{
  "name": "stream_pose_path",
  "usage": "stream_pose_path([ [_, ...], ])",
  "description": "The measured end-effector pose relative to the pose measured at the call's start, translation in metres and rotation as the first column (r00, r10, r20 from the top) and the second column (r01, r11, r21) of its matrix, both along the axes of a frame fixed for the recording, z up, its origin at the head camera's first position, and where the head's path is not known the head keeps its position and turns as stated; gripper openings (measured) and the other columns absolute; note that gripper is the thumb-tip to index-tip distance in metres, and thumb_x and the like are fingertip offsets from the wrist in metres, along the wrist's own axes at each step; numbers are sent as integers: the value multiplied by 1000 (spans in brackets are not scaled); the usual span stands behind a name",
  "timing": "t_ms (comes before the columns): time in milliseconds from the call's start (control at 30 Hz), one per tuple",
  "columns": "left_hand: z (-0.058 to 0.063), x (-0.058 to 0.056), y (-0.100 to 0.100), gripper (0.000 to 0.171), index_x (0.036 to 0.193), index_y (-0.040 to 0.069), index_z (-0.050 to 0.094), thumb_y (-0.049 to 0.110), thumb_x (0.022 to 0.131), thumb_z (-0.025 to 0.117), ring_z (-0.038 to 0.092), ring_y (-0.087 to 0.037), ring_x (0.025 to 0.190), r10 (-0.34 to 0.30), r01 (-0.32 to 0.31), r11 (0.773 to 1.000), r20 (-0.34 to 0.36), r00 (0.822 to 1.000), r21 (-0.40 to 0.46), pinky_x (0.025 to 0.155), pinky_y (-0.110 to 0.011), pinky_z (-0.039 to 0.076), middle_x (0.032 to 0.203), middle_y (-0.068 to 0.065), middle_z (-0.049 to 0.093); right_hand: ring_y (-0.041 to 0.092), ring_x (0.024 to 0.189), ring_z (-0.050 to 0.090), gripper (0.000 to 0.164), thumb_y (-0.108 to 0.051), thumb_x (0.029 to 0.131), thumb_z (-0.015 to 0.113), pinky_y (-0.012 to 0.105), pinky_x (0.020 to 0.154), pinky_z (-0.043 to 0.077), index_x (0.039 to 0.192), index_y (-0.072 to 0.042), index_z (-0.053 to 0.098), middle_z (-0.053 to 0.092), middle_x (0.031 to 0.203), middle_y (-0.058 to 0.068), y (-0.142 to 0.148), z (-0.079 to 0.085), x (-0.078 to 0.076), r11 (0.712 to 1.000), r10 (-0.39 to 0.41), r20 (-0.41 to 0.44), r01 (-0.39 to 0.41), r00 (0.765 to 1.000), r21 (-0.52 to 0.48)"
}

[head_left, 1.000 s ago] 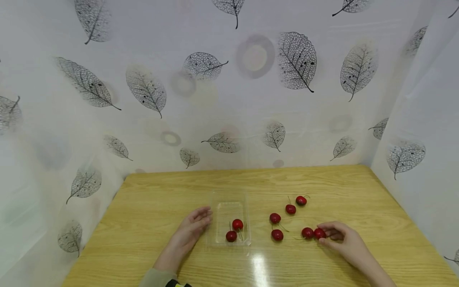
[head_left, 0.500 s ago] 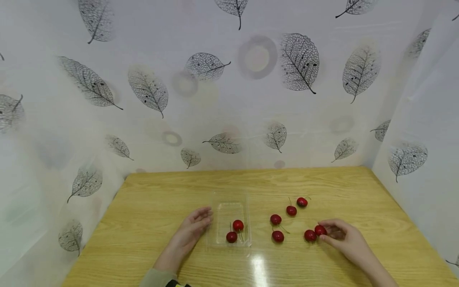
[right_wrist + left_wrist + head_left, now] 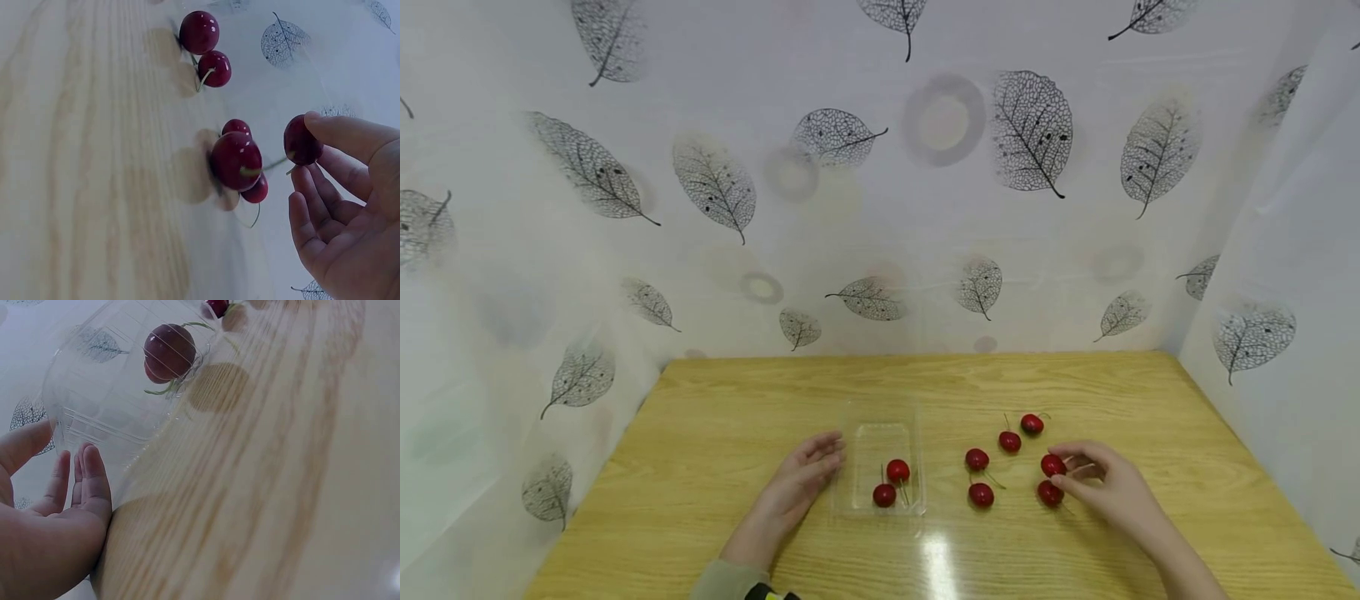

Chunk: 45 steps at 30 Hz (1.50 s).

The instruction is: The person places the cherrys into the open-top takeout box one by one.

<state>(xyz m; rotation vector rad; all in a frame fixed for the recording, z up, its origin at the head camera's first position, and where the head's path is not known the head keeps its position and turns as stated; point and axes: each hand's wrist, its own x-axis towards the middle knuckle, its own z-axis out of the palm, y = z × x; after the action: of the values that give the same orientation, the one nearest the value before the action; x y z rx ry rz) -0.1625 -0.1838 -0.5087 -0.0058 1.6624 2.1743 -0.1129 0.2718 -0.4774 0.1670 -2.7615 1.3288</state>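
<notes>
My right hand [image 3: 1105, 483] pinches a dark red cherry [image 3: 304, 140] between thumb and fingertips, raised off the table in the right wrist view. Close by its fingers lies another cherry [image 3: 1050, 493], with a green stem. My left hand [image 3: 801, 483] has its fingers extended at the left side of a clear plastic box [image 3: 880, 510], fingertips right at its wall. Inside the box are two cherries; the redder cherry [image 3: 898, 471] sits behind the darker cherry [image 3: 884, 496]. In the left wrist view the left fingers [image 3: 94, 464] stand beside the transparent wall.
Between box and right hand, a cherry [image 3: 977, 459] and a nearer cherry [image 3: 981, 495] lie on the wooden table [image 3: 760, 392]. Farther back are a cherry [image 3: 1009, 441] and another cherry [image 3: 1032, 424]. A leaf-patterned sheet [image 3: 880, 225] rises behind and along both sides.
My right hand has moved slightly left and away from me with its cherry, which now appears behind the neighbouring cherry instead of right of it. That neighbour has shifted and turned. The left hand stays put.
</notes>
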Motion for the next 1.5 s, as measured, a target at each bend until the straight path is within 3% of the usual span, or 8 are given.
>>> stream_pose_path([
  [467, 1, 0, 1, 60, 158, -10, 32, 2, 105, 60, 62, -3, 117, 4, -4, 1000, 1, 1000, -3, 103, -17, 52, 132, 1, 57, -4, 92, 62, 34, -7, 89, 84, 22, 82, 60, 121, -4, 74, 73, 108, 6, -28, 15, -17, 993, 95, -94, -100, 991, -56],
  [1100, -1, -1, 1, 60, 158, -11, 32, 1, 105, 59, 62, -4, 116, -4, 4, 1000, -6, 1000, -2, 103, -18, 52, 132, 1, 58, 2, 89, 64, 33, -10, 90, 85, 25, 80, 59, 121, -5, 75, 73, 106, 7, -72, 20, -39, 977, 174, -50, -179, 983, -120],
  [1500, 1, 0, 1, 62, 159, -11, 28, 1, 106, 58, 62, -4, 117, -4, 4, 1000, 3, 1000, -11, 104, -18, 52, 136, -3, 56, 11, 98, 66, 33, -13, 93, 82, 27, 86, 59, 124, -4, 74, 72, 117, 11, -98, 18, -48, 955, 246, -14, -245, 969, -167],
])
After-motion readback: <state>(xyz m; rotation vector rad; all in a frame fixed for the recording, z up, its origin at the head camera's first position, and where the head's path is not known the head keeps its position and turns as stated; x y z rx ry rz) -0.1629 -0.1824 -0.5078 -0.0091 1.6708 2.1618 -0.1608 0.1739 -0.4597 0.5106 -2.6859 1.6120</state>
